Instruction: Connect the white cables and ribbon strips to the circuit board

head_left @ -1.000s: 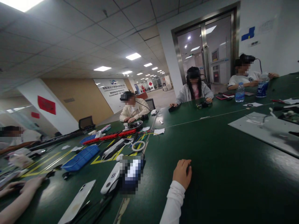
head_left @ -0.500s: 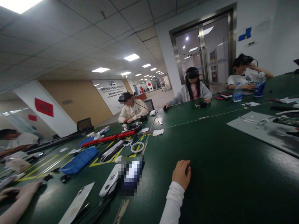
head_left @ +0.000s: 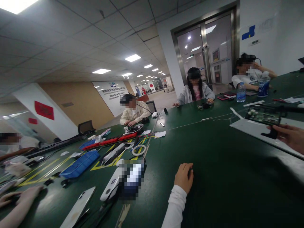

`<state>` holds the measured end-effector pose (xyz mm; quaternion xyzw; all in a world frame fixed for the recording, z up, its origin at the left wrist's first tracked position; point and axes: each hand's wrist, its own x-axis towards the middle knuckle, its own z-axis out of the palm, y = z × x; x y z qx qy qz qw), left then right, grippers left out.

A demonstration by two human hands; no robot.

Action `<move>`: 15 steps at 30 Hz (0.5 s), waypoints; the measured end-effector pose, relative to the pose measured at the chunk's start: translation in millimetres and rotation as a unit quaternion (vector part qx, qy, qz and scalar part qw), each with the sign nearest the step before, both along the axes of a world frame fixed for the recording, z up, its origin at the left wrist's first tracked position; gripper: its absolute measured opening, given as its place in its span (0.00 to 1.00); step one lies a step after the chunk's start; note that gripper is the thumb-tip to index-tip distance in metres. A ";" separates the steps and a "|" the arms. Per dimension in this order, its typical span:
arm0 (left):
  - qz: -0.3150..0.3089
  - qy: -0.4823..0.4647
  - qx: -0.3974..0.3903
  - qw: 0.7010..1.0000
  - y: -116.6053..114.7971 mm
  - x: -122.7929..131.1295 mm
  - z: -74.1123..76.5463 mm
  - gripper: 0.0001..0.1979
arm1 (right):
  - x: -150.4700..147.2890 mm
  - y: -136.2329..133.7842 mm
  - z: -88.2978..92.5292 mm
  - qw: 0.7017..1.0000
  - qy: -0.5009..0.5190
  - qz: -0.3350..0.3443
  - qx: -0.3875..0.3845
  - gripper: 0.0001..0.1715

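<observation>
My left hand (head_left: 184, 179), in a white sleeve, rests on the green table (head_left: 213, 164) with its fingers curled in. Whether anything lies inside that fist is hidden. At the right edge, my right hand (head_left: 291, 136) grips a black part attached to a green circuit board (head_left: 262, 115). The board is raised and tilted above a light grey sheet (head_left: 244, 126). A white strip (head_left: 236, 113) sticks out by the board's left end.
Left of my left hand lie a white device (head_left: 111, 183), a phone (head_left: 78, 207) and a blue tray (head_left: 79, 163). Another person's hands (head_left: 26, 196) rest at the lower left. Cables, a red bar (head_left: 111, 139) and a water bottle (head_left: 241, 92) stand farther off. Several people sit around.
My right hand has come into view at the right, and the circuit board has moved left and up. My left hand stays put. Across the table, a person's hand has left a small black object.
</observation>
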<state>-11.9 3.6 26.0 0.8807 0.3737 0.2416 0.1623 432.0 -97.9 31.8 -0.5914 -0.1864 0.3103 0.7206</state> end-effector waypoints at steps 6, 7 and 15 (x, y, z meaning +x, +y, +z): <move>0.017 -0.203 -0.185 0.961 5.7 3.4 -2.1 0.15 | -93.4 21.2 -23.4 0.951 0.124 0.283 -0.020 0.11; 0.028 -0.253 -0.233 0.938 8.5 3.2 -3.7 0.17 | -111.3 21.5 -28.5 0.938 0.131 0.319 -0.030 0.13; 0.120 -0.307 -0.255 0.909 23.5 -2.0 -18.7 0.18 | -194.9 22.3 -31.5 0.885 0.066 0.453 -0.088 0.20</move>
